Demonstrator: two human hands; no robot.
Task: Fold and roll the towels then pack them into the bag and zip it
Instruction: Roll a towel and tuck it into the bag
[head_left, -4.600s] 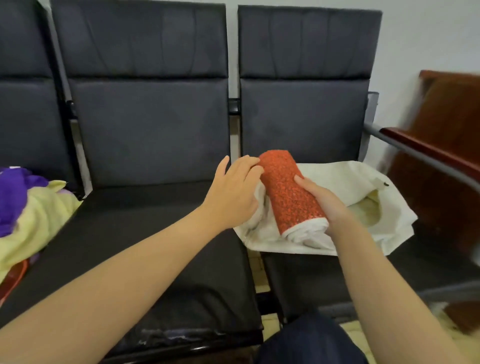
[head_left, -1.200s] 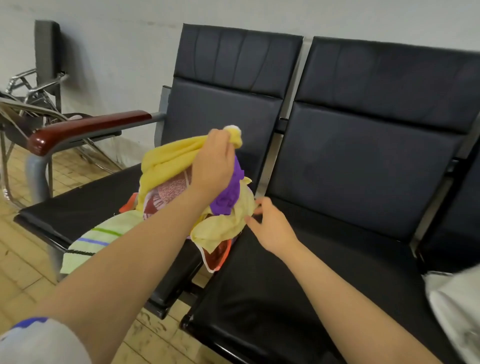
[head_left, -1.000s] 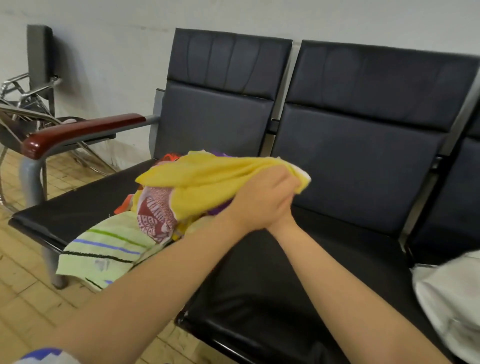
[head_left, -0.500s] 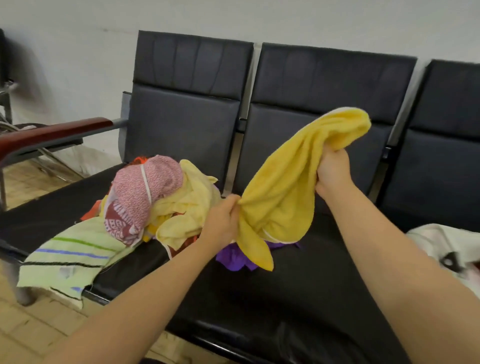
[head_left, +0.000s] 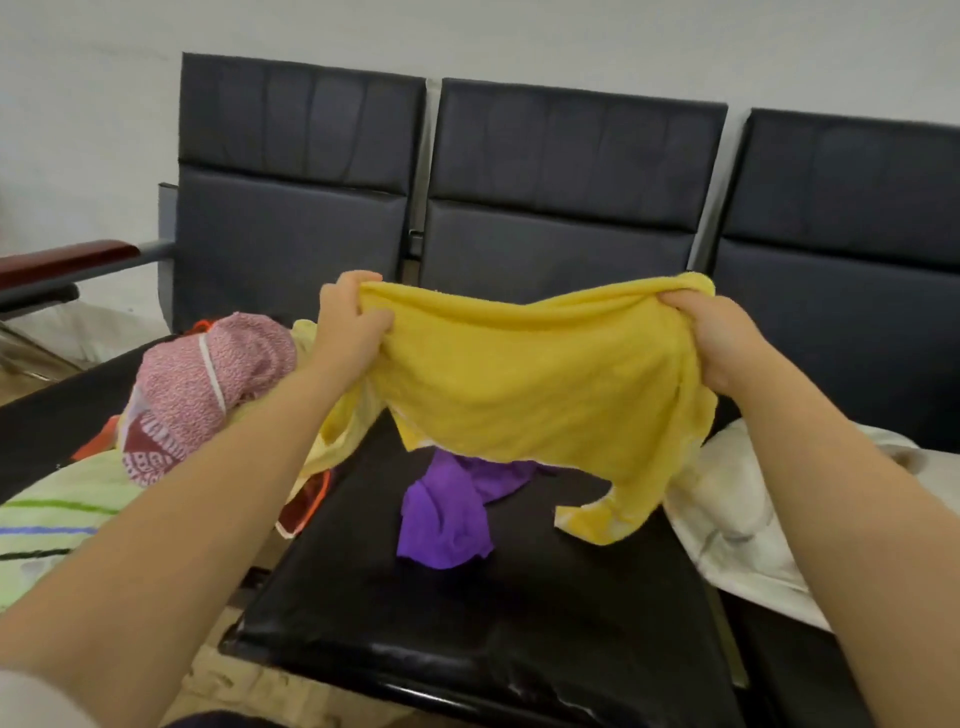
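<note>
My left hand (head_left: 345, 332) and right hand (head_left: 719, 345), fingers curled, each grip a top corner of the yellow towel (head_left: 530, 384), spread between them over the black bench seat (head_left: 467, 613). Purple towel (head_left: 441, 525) beneath. Bag (head_left: 737, 514) below my right hand; pale wall (head_left: 78, 130) beyond.

- The yellow towel (head_left: 540, 395) is plain bright yellow.
- The purple cloth (head_left: 447, 525) is solid purple.
- The speckled towel (head_left: 208, 374) is flecked pink and white, with a dark red printed band.
- The striped towel (head_left: 47, 525) is pale green with green, blue and black lines.
- The bag (head_left: 737, 499) is off-white.
- The seats (head_left: 519, 613) are black, and the armrest (head_left: 62, 260) is reddish brown.
</note>
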